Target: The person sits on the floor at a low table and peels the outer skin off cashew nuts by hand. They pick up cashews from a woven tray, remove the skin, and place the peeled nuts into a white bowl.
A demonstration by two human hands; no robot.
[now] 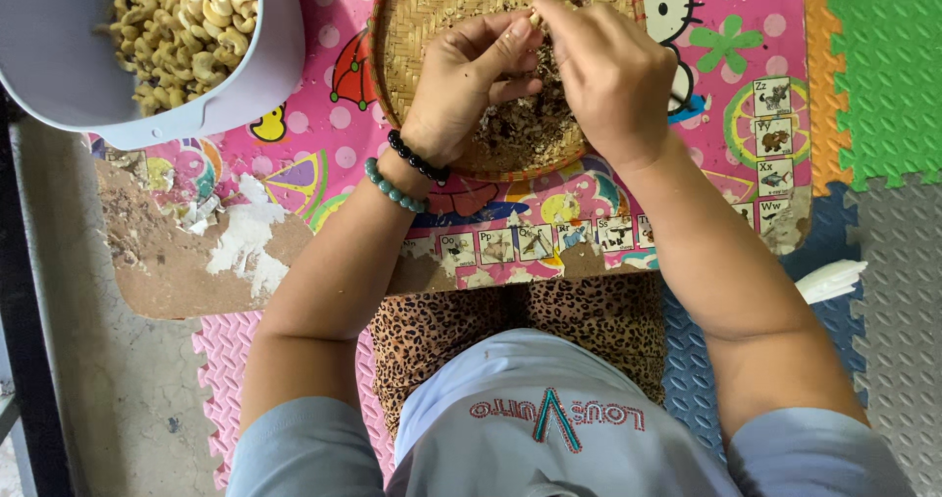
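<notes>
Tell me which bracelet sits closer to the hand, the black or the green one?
The black bracelet, on the left wrist. It sits right at the base of the left hand; the green bracelet lies just behind it, further up the forearm.

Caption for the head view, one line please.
Both hands, left and right, pinch a cashew over a woven tray, beside a tub of cashews.

Foam puzzle mats (888, 75), grey floor (108, 379), seemingly concrete, daylight

Bright, even daylight; soft shadows under arms; sharp focus; slight wide-angle stretch at edges.
</notes>
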